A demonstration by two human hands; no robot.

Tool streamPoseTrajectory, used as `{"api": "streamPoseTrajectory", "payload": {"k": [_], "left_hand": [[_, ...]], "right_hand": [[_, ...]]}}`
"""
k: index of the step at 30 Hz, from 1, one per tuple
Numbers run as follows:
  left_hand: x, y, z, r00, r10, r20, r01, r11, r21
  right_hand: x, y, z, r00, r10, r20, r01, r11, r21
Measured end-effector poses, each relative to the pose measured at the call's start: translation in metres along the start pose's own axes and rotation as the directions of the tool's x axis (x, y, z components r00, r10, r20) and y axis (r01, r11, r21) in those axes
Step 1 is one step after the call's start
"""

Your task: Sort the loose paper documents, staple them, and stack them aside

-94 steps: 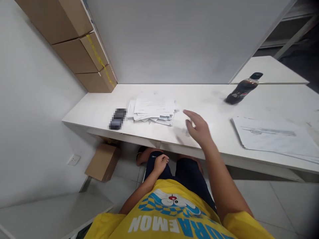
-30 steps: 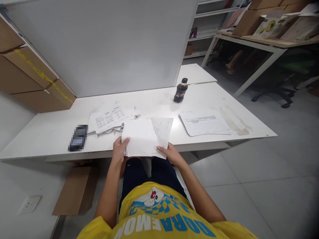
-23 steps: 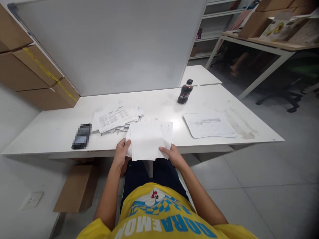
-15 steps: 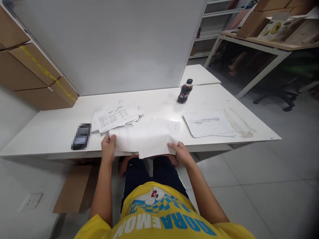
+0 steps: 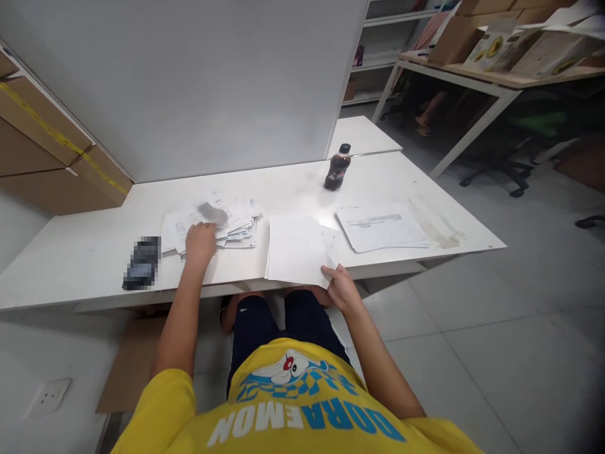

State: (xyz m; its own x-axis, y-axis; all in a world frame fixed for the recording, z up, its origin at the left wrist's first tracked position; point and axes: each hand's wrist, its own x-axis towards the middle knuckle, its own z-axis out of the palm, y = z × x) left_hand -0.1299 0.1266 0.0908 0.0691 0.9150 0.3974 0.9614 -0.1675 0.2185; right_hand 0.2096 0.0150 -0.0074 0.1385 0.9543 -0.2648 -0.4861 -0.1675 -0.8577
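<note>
My right hand (image 5: 343,287) pinches the lower right corner of some white paper sheets (image 5: 297,249) at the table's front edge, thumb on top. The sheets look blank on the upper side. My left hand (image 5: 201,244) reaches onto a loose pile of printed papers (image 5: 241,230) to the left, fingers closed at the edge of a top sheet. That sheet looks bent up and blurred, with a grey patch beside the fingers. Farther right lies a neater stack of printed papers (image 5: 382,228).
A cola bottle (image 5: 338,168) stands behind the stacks on the white table (image 5: 293,192). A pixelated dark object (image 5: 142,263) lies at the left. A whiteboard (image 5: 189,82) rises behind, beside cardboard boxes (image 5: 51,151). Another desk (image 5: 472,77) with boxes stands at the back right.
My left hand has let go of the held sheets and moved up to the loose pile. My right hand keeps the sheets, which now lie flatter on the table. The view has shifted.
</note>
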Motion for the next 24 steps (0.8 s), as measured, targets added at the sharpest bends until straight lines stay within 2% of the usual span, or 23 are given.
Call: {"api": "streamPoseTrajectory", "payload": {"k": [2,4,5,7,9,11,13,17,19,21,22,23,24], "left_hand": [[-0.017,0.009,0.021,0.999,-0.008,-0.036,0.004,0.994,-0.106],[-0.044,0.03,0.03,0.993,-0.007,-0.116,-0.021,0.972,-0.235],[-0.058,0.044,0.031,0.993,-0.018,-0.12,-0.019,0.954,-0.301],[-0.086,0.073,0.031,0.998,-0.065,-0.015,0.052,0.893,-0.446],[-0.107,0.097,0.032,0.976,-0.098,0.192,0.197,0.767,-0.61],[-0.118,0.111,0.034,0.928,-0.112,0.354,0.344,0.617,-0.708],[-0.121,0.115,0.037,0.909,-0.142,0.392,0.403,0.541,-0.739],[-0.11,0.107,0.038,0.938,-0.207,0.279,0.347,0.602,-0.72],[-0.1,0.096,0.031,0.947,-0.249,0.203,0.318,0.63,-0.708],[-0.086,0.078,0.016,0.942,-0.331,0.058,0.275,0.657,-0.702],[-0.078,0.067,0.007,0.919,-0.391,-0.048,0.25,0.673,-0.696],[-0.07,0.054,-0.004,0.876,-0.452,-0.167,0.225,0.691,-0.687],[-0.062,0.041,-0.014,0.812,-0.508,-0.286,0.204,0.708,-0.676]], "right_hand": [[-0.006,0.003,-0.002,1.0,0.026,-0.003,-0.026,0.999,0.034],[-0.011,0.005,-0.005,0.999,0.05,-0.006,-0.049,0.997,0.055],[-0.012,0.007,-0.007,0.998,0.057,-0.006,-0.057,0.997,0.06],[-0.013,0.01,-0.011,0.998,0.064,-0.007,-0.064,0.996,0.069],[-0.012,0.013,-0.012,0.998,0.068,-0.016,-0.066,0.994,0.088],[-0.01,0.014,-0.013,0.997,0.073,-0.024,-0.07,0.992,0.109],[-0.008,0.014,-0.014,0.996,0.082,-0.026,-0.079,0.991,0.111],[-0.008,0.01,-0.015,0.996,0.083,-0.043,-0.079,0.993,0.083],[-0.007,0.002,-0.016,0.995,0.059,-0.075,-0.052,0.995,0.089],[-0.008,-0.013,-0.019,0.99,0.0,-0.138,0.012,0.996,0.089],[-0.009,-0.023,-0.02,0.982,-0.049,-0.183,0.065,0.995,0.079],[-0.011,-0.035,-0.022,0.965,-0.119,-0.232,0.136,0.989,0.059],[-0.013,-0.047,-0.023,0.934,-0.213,-0.285,0.229,0.973,0.024]]}}
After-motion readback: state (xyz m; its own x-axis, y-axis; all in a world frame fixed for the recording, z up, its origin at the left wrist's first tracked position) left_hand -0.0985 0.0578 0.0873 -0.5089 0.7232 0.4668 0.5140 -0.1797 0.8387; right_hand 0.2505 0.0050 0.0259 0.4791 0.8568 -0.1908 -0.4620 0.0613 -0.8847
